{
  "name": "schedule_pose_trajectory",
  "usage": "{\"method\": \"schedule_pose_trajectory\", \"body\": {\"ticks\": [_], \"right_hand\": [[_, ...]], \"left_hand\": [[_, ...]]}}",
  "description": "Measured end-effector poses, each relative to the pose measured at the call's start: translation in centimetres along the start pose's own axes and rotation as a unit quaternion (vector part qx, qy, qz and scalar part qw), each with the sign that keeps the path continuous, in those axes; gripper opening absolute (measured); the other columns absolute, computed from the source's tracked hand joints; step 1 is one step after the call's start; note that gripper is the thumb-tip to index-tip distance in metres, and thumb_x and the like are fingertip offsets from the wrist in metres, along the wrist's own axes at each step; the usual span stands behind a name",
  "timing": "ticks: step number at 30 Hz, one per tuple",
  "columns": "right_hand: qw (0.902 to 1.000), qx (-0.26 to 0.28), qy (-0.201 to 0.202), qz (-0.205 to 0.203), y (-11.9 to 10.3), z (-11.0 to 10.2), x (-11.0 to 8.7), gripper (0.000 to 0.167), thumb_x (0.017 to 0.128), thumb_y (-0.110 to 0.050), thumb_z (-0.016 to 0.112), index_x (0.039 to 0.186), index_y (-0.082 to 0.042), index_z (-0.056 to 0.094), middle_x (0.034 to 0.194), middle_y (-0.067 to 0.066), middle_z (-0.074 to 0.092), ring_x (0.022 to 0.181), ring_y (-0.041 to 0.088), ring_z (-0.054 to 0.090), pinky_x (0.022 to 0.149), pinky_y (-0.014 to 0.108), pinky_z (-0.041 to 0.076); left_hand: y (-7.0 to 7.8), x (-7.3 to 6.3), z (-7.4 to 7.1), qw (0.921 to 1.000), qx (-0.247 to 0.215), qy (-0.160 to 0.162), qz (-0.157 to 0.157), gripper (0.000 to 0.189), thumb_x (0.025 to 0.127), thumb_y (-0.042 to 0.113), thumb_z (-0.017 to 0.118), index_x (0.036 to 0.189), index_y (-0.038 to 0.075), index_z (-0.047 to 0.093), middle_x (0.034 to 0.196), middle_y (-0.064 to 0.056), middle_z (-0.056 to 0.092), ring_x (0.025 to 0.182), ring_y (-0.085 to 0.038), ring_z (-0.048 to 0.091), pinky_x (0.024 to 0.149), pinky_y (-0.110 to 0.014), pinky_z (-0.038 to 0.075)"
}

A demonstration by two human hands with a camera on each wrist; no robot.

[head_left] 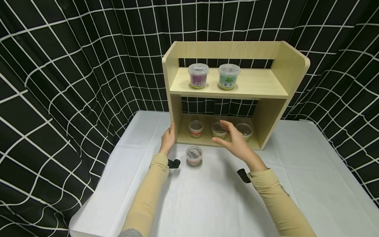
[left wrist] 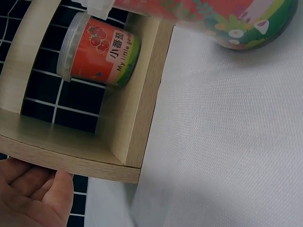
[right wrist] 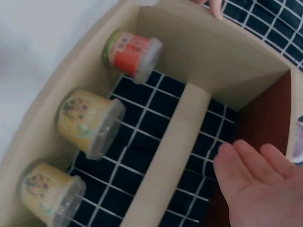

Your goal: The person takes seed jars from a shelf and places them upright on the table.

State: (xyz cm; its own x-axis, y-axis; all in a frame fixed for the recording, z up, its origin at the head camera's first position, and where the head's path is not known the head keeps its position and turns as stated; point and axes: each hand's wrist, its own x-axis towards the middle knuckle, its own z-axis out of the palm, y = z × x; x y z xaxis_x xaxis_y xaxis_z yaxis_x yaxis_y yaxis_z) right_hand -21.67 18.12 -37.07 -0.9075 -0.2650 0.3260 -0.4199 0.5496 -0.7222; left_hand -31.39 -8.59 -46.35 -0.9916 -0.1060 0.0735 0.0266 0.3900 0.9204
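My left hand [head_left: 167, 140] rests against the outer left side panel of a light wooden shelf [head_left: 229, 95]; in the left wrist view its thumb and fingers [left wrist: 59, 191] all lie outside the panel. In front of the lower compartment hovers my right hand [head_left: 235, 141], fingers apart and holding nothing. Behind it stand two yellow-labelled lidded cups [right wrist: 85, 120], partly covered in the head view. A red-labelled cup with tomato pictures [left wrist: 102, 49] is at the compartment's left. On the table, just before the shelf, sits another lidded cup [head_left: 194, 156] with a reddish label.
The upper shelf bears a purple-labelled cup [head_left: 198, 76] and a green-labelled cup [head_left: 228, 77]. A white cloth covers the table [head_left: 213, 204]. Black curtains with a white grid [head_left: 74, 65] hang behind and on both sides.
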Motion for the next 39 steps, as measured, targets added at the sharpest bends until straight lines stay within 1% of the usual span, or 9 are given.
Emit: {"method": "schedule_pose_trajectory", "body": {"ticks": [5,11,17,20,23,29,32,36,39], "right_hand": [[0.9971,0.002,0.066,-0.036,-0.7,-0.7,0.3,0.070,0.081,-0.022,0.074,0.136,0.000,0.036,0.136,0.017,0.042,0.126,0.029,0.038,0.102,0.040,0.032],[0.9877,0.004,0.137,-0.076,-1.4,-1.9,0.9,0.063,0.081,-0.018,0.074,0.132,-0.001,0.042,0.133,0.011,0.047,0.124,0.025,0.042,0.102,0.034,0.033],[0.9772,0.013,0.192,-0.090,-2.1,-3.0,1.6,0.061,0.080,-0.014,0.074,0.132,-0.002,0.044,0.132,0.009,0.048,0.123,0.019,0.044,0.100,0.027,0.034],[0.9743,0.020,0.206,-0.088,-2.5,-3.6,1.9,0.062,0.079,-0.011,0.075,0.132,-0.002,0.044,0.132,0.011,0.048,0.123,0.018,0.043,0.101,0.027,0.033],[0.9727,0.048,0.213,-0.078,-3.3,-4.3,2.1,0.063,0.079,-0.006,0.074,0.132,0.000,0.042,0.132,0.013,0.047,0.124,0.020,0.042,0.102,0.029,0.033],[0.9694,0.095,0.222,-0.045,-6.7,-5.8,2.2,0.064,0.080,-0.002,0.072,0.133,0.007,0.037,0.133,0.021,0.043,0.124,0.027,0.041,0.103,0.033,0.032],[0.9638,0.131,0.228,-0.044,-6.2,-6.2,3.2,0.066,0.080,-0.004,0.073,0.134,0.004,0.037,0.134,0.020,0.042,0.125,0.024,0.041,0.103,0.030,0.031],[0.9507,0.200,0.234,-0.039,-4.6,-6.8,4.8,0.069,0.078,-0.007,0.075,0.135,0.000,0.037,0.134,0.020,0.041,0.124,0.021,0.041,0.102,0.025,0.032],[0.9420,0.235,0.237,-0.030,-4.6,-7.1,5.3,0.070,0.078,-0.005,0.075,0.136,0.000,0.035,0.134,0.020,0.039,0.124,0.022,0.039,0.102,0.024,0.031]], "left_hand": [[-0.1,0.0,0.0,1.0000,-0.002,0.001,0.003,0.078,0.092,0.066,0.020,0.137,0.007,0.046,0.138,-0.014,0.043,0.128,-0.034,0.036,0.104,-0.046,0.028],[0.0,0.0,0.0,1.0000,0.002,0.001,0.004,0.077,0.093,0.064,0.020,0.137,0.006,0.045,0.137,-0.014,0.043,0.127,-0.034,0.036,0.104,-0.046,0.028],[0.1,0.0,-0.1,1.0000,0.000,0.004,0.004,0.076,0.093,0.063,0.021,0.137,0.006,0.046,0.137,-0.014,0.044,0.127,-0.034,0.037,0.104,-0.046,0.028],[0.0,0.0,0.0,1.0000,-0.001,0.006,0.003,0.076,0.093,0.064,0.021,0.136,0.007,0.047,0.137,-0.014,0.044,0.127,-0.034,0.037,0.104,-0.046,0.029],[-0.2,0.0,0.0,1.0000,-0.002,0.004,0.002,0.077,0.092,0.065,0.021,0.137,0.008,0.047,0.137,-0.014,0.044,0.127,-0.034,0.037,0.103,-0.046,0.029],[-0.1,-0.1,-0.1,1.0000,-0.004,0.004,0.001,0.077,0.092,0.065,0.021,0.136,0.007,0.047,0.137,-0.015,0.044,0.126,-0.036,0.037,0.103,-0.048,0.030],[-0.1,-0.1,-0.1,1.0000,-0.006,0.003,-0.001,0.078,0.092,0.066,0.021,0.136,0.007,0.047,0.137,-0.015,0.044,0.127,-0.035,0.037,0.103,-0.047,0.029],[-0.1,-0.1,-0.1,1.0000,-0.009,0.003,-0.002,0.078,0.092,0.066,0.022,0.137,0.007,0.047,0.137,-0.015,0.044,0.127,-0.035,0.037,0.103,-0.047,0.029],[-0.1,-0.2,0.0,1.0000,-0.009,0.003,-0.002,0.078,0.091,0.066,0.022,0.137,0.007,0.046,0.137,-0.015,0.044,0.127,-0.035,0.037,0.103,-0.047,0.029]]}}
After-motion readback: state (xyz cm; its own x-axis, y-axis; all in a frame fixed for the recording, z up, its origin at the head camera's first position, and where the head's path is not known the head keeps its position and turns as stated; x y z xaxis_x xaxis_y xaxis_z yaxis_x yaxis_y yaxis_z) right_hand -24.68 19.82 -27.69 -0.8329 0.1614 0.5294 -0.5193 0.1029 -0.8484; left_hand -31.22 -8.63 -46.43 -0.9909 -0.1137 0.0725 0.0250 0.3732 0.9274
